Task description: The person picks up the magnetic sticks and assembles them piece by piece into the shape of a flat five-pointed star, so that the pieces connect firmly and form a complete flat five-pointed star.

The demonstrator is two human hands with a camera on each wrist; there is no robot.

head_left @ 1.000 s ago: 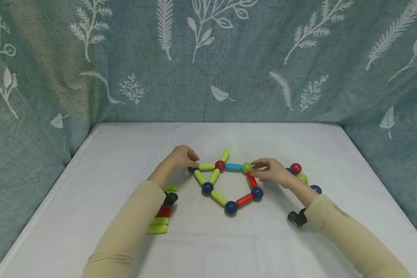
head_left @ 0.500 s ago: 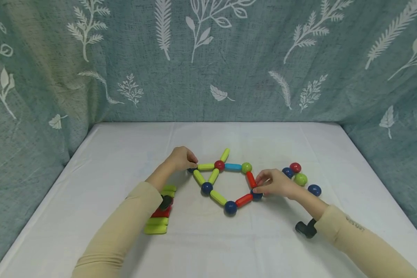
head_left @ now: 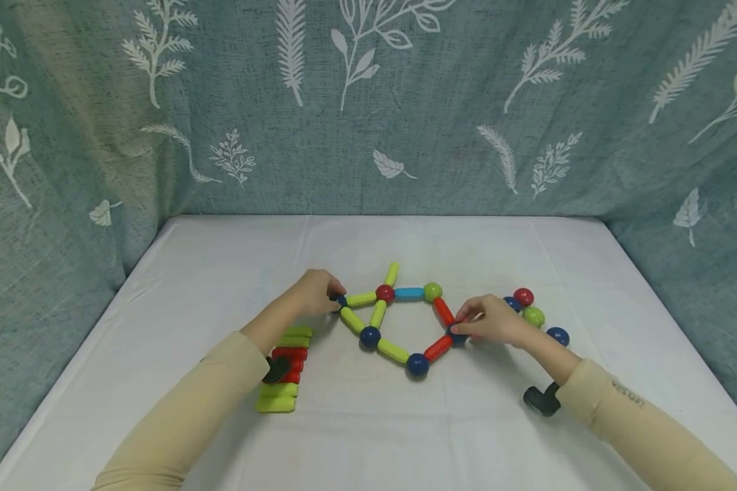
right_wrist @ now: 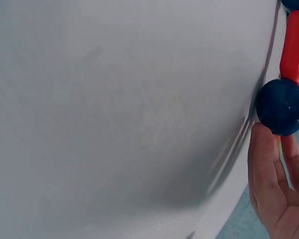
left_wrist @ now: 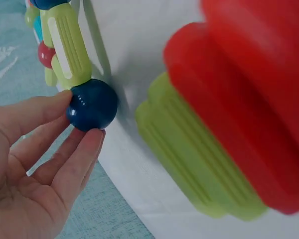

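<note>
A frame of magnetic rods and balls lies on the table, a triangle joined to a larger ring. At its left corner my left hand (head_left: pixel 315 292) pinches a dark blue ball (left_wrist: pixel 93 105) between thumb and fingers. My right hand (head_left: pixel 490 320) holds another dark blue ball (right_wrist: pixel 281 107) at the right corner, where two red rods (head_left: pixel 443 311) meet. Between them run several green rods (head_left: pixel 393 351), a blue rod (head_left: pixel 409 294), a red ball (head_left: pixel 385 293) and a green ball (head_left: pixel 432 292). One green rod (head_left: pixel 392 274) sticks out beyond the red ball.
Loose green and red rods (head_left: pixel 276 404) lie in a row beside the left forearm, partly covered by the black wrist camera (head_left: pixel 276 369). Several loose balls (head_left: pixel 533 316) sit beyond the right wrist. A patterned cloth (head_left: pixel 368 136) hangs behind the white table (head_left: pixel 368 436).
My right hand has gone from the green ball down to the right blue ball. The frame has turned slightly, its left corner coming nearer with my left hand and the front ball shifting right.
</note>
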